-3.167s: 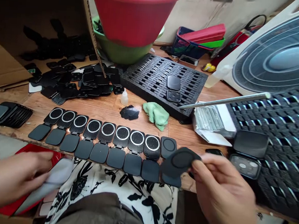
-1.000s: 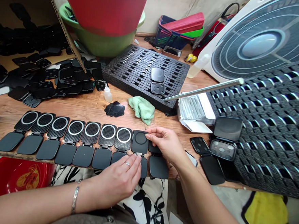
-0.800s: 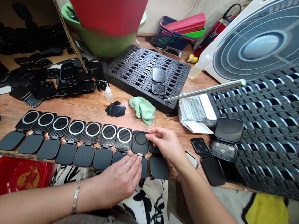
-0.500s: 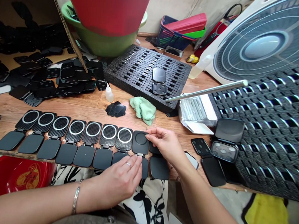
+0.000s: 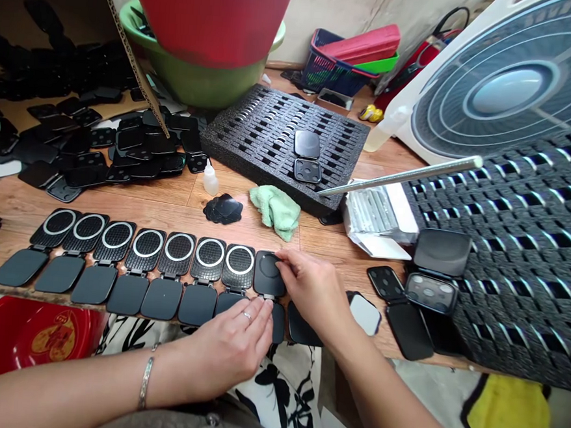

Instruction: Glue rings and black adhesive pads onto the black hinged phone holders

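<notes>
Several hinged black compact cases lie opened flat in a row along the near table edge. White rings sit on the gridded upper halves, one being the ringed half (image 5: 238,268) left of my hands. The case before me has a smooth dark upper panel (image 5: 264,281) with a faint circle. My right hand (image 5: 310,287) pinches this panel's upper right edge, fingers curled down. My left hand (image 5: 238,338) lies with its fingers flat on the lower lid (image 5: 278,324) of the same case. Another black lid (image 5: 302,325) lies under my right wrist, its upper half hidden.
A stack of thin black sheets (image 5: 223,208), a small dropper bottle (image 5: 210,179) and a green cloth (image 5: 274,210) lie beyond the row. Black slotted foam (image 5: 251,140) stands behind, with a metal rod (image 5: 405,175) at its corner. A fan (image 5: 513,93) is at right.
My right hand has shifted slightly left over the dark panel's edge, covering more of the case to the right. My left hand stays in place. The view has moved a little.
</notes>
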`<move>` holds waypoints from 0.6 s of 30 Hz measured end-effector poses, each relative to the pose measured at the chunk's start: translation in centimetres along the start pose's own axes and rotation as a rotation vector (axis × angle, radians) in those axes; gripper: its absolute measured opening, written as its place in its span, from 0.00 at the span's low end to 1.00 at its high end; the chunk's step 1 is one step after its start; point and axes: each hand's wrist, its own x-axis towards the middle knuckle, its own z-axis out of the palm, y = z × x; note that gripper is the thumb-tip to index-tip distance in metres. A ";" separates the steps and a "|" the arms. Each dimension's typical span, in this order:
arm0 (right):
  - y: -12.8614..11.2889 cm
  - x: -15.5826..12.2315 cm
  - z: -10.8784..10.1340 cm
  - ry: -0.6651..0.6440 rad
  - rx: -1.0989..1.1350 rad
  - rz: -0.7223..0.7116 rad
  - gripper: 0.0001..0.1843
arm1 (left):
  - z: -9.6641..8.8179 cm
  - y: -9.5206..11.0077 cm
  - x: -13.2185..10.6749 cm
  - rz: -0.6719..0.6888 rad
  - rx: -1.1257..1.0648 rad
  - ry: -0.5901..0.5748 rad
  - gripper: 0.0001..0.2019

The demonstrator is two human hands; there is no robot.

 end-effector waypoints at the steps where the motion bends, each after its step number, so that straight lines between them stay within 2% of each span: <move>1: -0.4 -0.2 -0.1 0.003 -0.099 -0.043 0.12 | 0.0 0.0 0.0 -0.003 -0.002 0.004 0.18; 5: -1.6 -0.5 -1.0 0.035 -0.451 -0.166 0.12 | 0.0 0.1 0.1 -0.011 -0.011 0.009 0.18; 7: -1.7 -0.4 -1.4 0.082 -0.529 -0.157 0.20 | -0.1 0.0 0.1 -0.014 -0.014 0.017 0.18; 9: -1.4 -0.3 -1.6 0.088 -0.537 -0.177 0.22 | -0.2 0.0 0.2 -0.018 -0.018 0.019 0.17; 13: -0.5 -0.3 -1.1 0.009 -0.499 -0.262 0.12 | -0.4 -0.1 0.3 -0.010 -0.027 -0.001 0.18; 18: 0.5 -0.3 -0.3 0.023 -0.528 -0.292 0.14 | -1.0 -0.8 0.3 -0.023 -0.127 -0.066 0.18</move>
